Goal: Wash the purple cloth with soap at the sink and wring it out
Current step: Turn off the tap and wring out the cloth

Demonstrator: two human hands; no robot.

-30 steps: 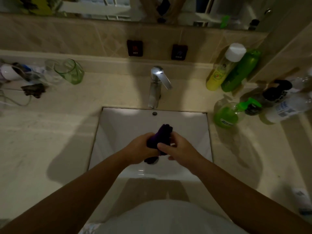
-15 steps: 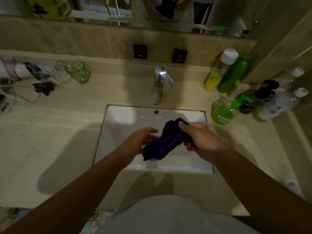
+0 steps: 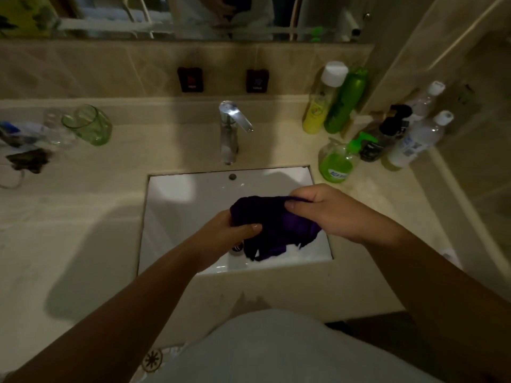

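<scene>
The purple cloth (image 3: 279, 225) hangs bunched over the white sink basin (image 3: 188, 200), held between both hands. My left hand (image 3: 224, 234) pinches its left end with thumb and fingers. My right hand (image 3: 329, 211) grips the upper right edge, thumb on top. Loose folds of the cloth droop toward the basin floor near the drain. A green pump bottle of soap (image 3: 338, 160) stands on the counter right of the sink. The chrome tap (image 3: 231, 131) is behind the basin; no water stream shows.
Yellow and green bottles (image 3: 336, 100) and several white and dark bottles (image 3: 406, 136) crowd the right rear corner. A green glass (image 3: 88, 124) and small clutter sit on the left counter (image 3: 69, 217). A mirror runs along the back wall.
The cloth has gone from a tight twisted bundle to spread out sideways between the hands. My right hand has moved right and my left hand stays at the left end.
</scene>
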